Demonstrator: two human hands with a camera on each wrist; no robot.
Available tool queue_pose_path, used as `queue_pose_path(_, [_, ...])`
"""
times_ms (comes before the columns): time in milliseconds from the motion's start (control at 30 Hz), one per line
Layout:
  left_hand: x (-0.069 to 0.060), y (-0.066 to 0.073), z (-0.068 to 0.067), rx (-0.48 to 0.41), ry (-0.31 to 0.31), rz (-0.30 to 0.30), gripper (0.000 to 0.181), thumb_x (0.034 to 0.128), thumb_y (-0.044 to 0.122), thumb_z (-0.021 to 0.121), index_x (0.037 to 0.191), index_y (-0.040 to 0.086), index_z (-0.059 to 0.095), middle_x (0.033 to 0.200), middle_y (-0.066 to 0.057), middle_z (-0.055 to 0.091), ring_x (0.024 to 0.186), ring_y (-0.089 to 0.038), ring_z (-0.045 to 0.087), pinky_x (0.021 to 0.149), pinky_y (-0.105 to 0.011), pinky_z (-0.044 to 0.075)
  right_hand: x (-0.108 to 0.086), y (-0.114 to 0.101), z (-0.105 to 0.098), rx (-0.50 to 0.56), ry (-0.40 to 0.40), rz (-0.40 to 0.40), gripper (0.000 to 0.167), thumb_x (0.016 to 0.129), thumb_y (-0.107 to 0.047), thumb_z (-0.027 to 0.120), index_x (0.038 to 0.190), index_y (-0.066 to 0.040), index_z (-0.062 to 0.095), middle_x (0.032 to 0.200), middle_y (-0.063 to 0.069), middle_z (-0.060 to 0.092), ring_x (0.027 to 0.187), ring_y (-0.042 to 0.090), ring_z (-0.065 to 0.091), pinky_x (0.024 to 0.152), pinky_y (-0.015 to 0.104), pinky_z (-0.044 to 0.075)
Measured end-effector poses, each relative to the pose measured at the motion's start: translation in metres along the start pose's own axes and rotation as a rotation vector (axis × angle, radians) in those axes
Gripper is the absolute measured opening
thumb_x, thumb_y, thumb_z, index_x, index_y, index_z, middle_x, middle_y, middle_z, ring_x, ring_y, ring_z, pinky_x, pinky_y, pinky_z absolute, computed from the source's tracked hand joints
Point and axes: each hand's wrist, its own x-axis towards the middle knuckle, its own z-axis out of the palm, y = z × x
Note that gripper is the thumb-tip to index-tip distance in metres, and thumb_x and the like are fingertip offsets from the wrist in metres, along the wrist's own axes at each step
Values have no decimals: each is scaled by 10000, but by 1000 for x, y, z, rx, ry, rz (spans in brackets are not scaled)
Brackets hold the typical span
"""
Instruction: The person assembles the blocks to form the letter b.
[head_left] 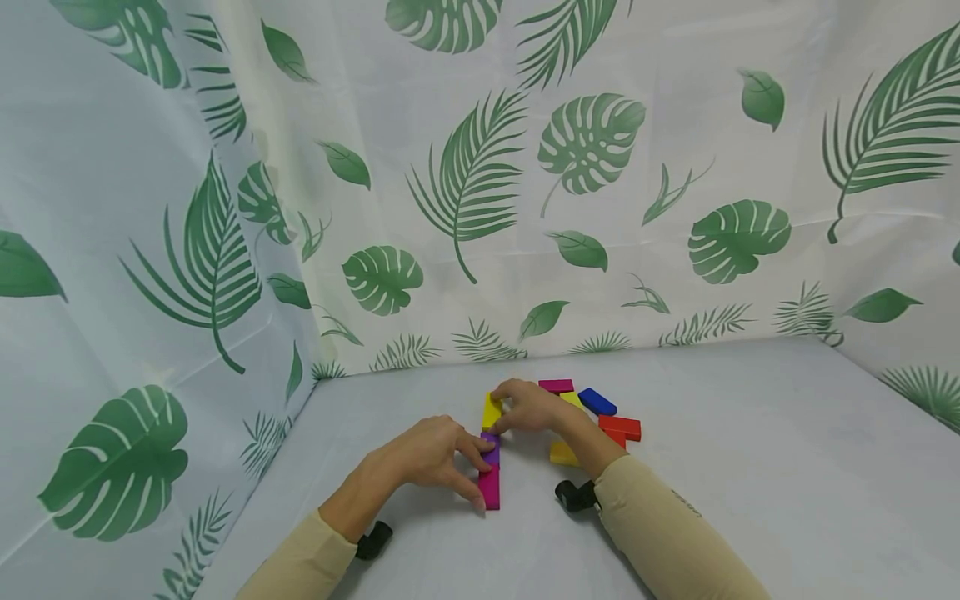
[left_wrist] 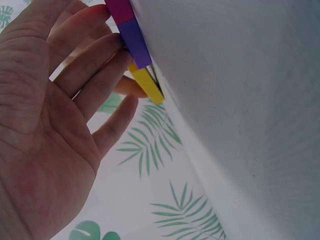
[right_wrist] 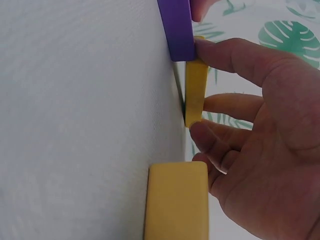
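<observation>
My right hand (head_left: 528, 406) pinches the aligned yellow block (head_left: 491, 413), my spread left hand (head_left: 426, 451) touches purple block (left_wrist: 135, 44), magenta block (head_left: 491, 492); loose blocks (head_left: 621, 427) remain rightward.

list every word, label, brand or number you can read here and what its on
Nothing legible.
Right sleeve: one small dark marking, perhaps lettering, too small to read.
Blocks: no text seen.
Backdrop: leaf prints, no readable words.
</observation>
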Motion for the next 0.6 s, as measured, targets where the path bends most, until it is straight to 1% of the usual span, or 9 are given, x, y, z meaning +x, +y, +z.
queue_pose_path(100, [0, -1, 1, 4, 1, 2, 579, 673, 691, 855, 1128, 335, 818, 1344, 177, 684, 1260, -54, 625, 774, -184, 482, 0, 1, -1, -7, 0, -14, 597, 888, -295, 823, 1399, -44, 642, 1481, 114, 590, 1437, 362, 468, 1200, 576, 355])
queue_pose_path(233, [1, -1, 2, 3, 1, 3, 589, 673, 696, 851, 1138, 336, 813, 1344, 176, 682, 1263, -55, 626, 762, -182, 485, 0, 2, -1, -17, -3, -26, 543, 925, -285, 793, 1394, -53, 650, 1488, 122, 583, 1453, 366, 456, 1208, 578, 346])
queue_pose_path(367, [0, -1, 1, 6, 5, 5, 584, 677, 698, 848, 1135, 337, 814, 1340, 179, 686, 1262, -61, 628, 777, -184, 489, 1, 4, -1, -14, -11, -27, 541, 932, -265, 790, 1408, -58, 640, 1499, 124, 574, 1453, 365, 456, 1203, 581, 353])
queue_pose_path(433, [0, 0, 1, 16, 7, 3, 581, 674, 704, 847, 1129, 344, 815, 1337, 187, 686, 1259, -63, 624, 824, -197, 489, 1, 4, 0, -15, -14, -30, 542, 930, -261, 793, 1408, -57, 641, 1504, 127, 570, 1452, 368, 456, 1199, 584, 358])
queue_pose_path(600, [-1, 1, 1, 50, 9, -10, 573, 663, 733, 835, 1111, 376, 814, 1329, 221, 679, 1236, -54, 614, 961, -273, 481, 1, 3, 0, -12, -15, -30, 536, 922, -258, 801, 1400, -67, 650, 1506, 123, 570, 1452, 364, 458, 1192, 583, 368])
